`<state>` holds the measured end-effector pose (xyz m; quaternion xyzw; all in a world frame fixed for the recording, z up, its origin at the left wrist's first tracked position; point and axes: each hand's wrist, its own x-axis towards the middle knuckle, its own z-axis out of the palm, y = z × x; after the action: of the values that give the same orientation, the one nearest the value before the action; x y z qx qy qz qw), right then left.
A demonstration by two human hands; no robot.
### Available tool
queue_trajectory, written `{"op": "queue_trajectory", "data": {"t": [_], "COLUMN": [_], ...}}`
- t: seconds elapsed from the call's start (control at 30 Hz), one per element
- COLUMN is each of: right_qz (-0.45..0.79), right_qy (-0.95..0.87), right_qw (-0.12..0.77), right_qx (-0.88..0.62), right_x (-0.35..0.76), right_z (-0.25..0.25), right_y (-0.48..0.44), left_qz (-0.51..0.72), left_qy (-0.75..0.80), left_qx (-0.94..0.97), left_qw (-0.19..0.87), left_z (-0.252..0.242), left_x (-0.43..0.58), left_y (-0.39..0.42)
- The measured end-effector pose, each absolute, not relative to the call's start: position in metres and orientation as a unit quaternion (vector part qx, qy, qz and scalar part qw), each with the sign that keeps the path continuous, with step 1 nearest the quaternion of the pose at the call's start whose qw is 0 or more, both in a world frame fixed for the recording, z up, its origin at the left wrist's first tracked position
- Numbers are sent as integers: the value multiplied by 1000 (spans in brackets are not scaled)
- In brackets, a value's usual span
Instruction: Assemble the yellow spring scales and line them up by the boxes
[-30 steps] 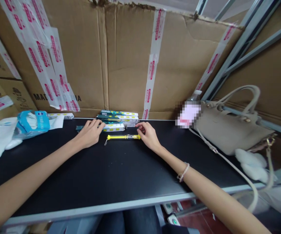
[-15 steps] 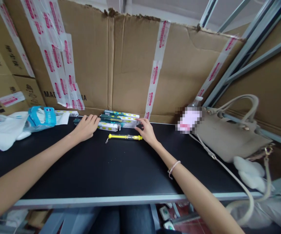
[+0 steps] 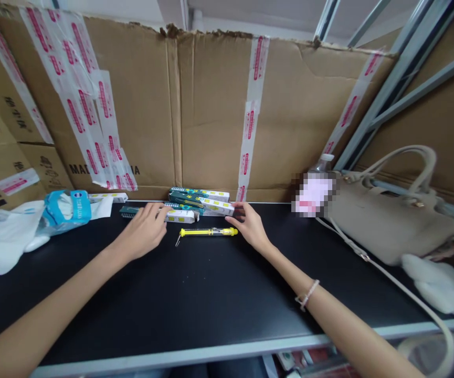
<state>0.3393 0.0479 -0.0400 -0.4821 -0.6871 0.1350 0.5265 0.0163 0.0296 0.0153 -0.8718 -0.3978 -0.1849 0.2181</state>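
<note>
A yellow-handled screwdriver with a clear shaft lies flat on the black table, in front of a low row of white and teal boxes. My left hand rests open to its left, fingertips on or just at a white box with a teal end. My right hand sits to the right of the screwdriver, fingers reaching towards the right end of the boxes. Neither hand holds anything.
A cardboard wall with pink-printed tape rises behind the table. A beige handbag and a bottle with a blurred label stand at the right. A white plastic bag and a blue packet lie at the left.
The view has shifted and levelled, so the table sits lower in the frame. Both hands remain beside the boxes, and the screwdriver has not moved on the table.
</note>
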Motion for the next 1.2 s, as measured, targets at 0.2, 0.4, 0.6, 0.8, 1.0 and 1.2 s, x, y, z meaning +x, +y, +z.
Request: {"op": "queue_trajectory", "data": {"t": [0.2,0.4,0.6,0.8,1.0,1.2], "right_qz": [118,154,281,393,436,415], "right_qy": [-668,-627,-614,-616,-618,-628], "right_qw": [551,595,594,558,528,533], "right_qx": [-486,-478,-437,-394,-387,-388], "right_x": [333,336,330,319,319,326], "right_z": [-35,-17,-4,-5,-1,4], "right_y": [52,26,7,6,3,2], "left_qz": [-241,-305,-291,-298,-235,-211], "left_qy": [-367,-383,-396,-426,-444,-455], "left_qx": [-881,-857,-832,-799,-810,-819], "left_qw": [175,161,257,303,303,281], "left_z": [-7,-2,10,17,21,3], "left_x": [43,44,40,36,30,35], "left_y": [23,18,9,6,8,15]}}
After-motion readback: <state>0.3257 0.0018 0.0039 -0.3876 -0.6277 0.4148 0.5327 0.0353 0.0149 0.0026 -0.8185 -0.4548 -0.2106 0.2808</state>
